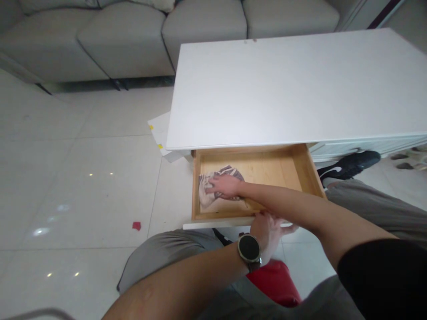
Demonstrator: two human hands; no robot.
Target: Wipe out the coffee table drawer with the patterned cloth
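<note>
An open wooden drawer [273, 166] sticks out from beneath the white tabletop [287, 89]. Inside it, at the left end, my right hand [226, 186] presses with spread fingers on a crumpled grey and white patterned cloth [207, 198]. My left hand [268, 229], with a watch [249, 247] on the wrist, is at the outside of the drawer's front edge, below my right forearm. Its fingers are partly blurred, and some point to the right; whether they touch the drawer front cannot be made out.
A grey sofa [126, 42] stands behind the table. A white box [163, 131] is on the floor left of it. A red object [276, 282] lies below my left hand, and a small red scrap [136, 226] on the floor. My black shoe [353, 165] is right of the drawer.
</note>
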